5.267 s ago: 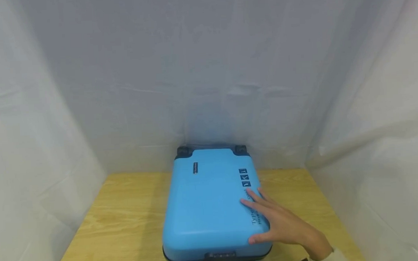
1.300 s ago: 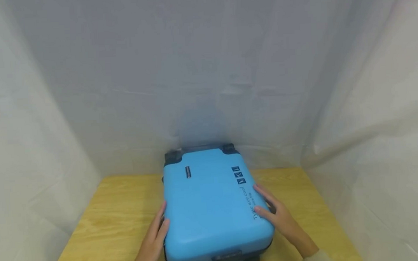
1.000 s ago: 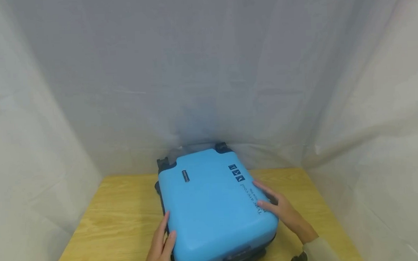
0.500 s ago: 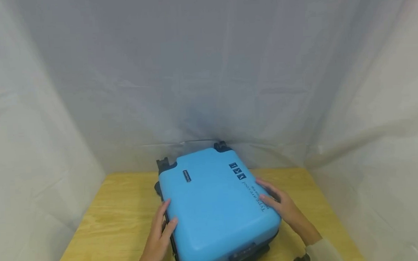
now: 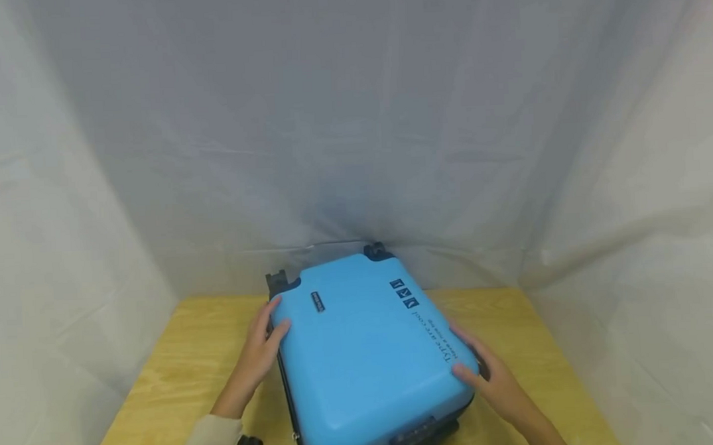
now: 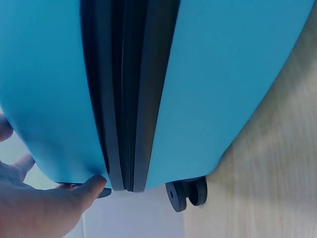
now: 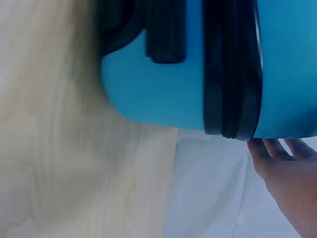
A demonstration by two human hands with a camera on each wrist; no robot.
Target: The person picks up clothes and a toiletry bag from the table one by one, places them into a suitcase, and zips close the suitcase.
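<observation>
A bright blue hard-shell suitcase (image 5: 368,355) lies flat on the wooden table (image 5: 183,363), turned at an angle, its black wheels (image 5: 277,280) towards the back curtain. My left hand (image 5: 260,346) rests against its far-left corner, thumb on top. In the left wrist view the left hand's thumb (image 6: 91,189) touches the shell beside the black zipper seam (image 6: 126,89), near a wheel (image 6: 187,193). My right hand (image 5: 489,382) lies on the near-right corner with its fingers along the side. In the right wrist view the right hand's fingertips (image 7: 277,148) touch the shell's edge by the zipper (image 7: 230,69).
White curtains (image 5: 352,130) close in the table on the left, back and right. A combination lock (image 5: 413,436) sits on the suitcase's near end. Bare wood shows on both sides of the case. A black side handle (image 7: 166,29) shows in the right wrist view.
The suitcase has turned counter-clockwise, far end left and near end right. My left hand slid up to the far-left corner. My right hand slid back to the near-right corner.
</observation>
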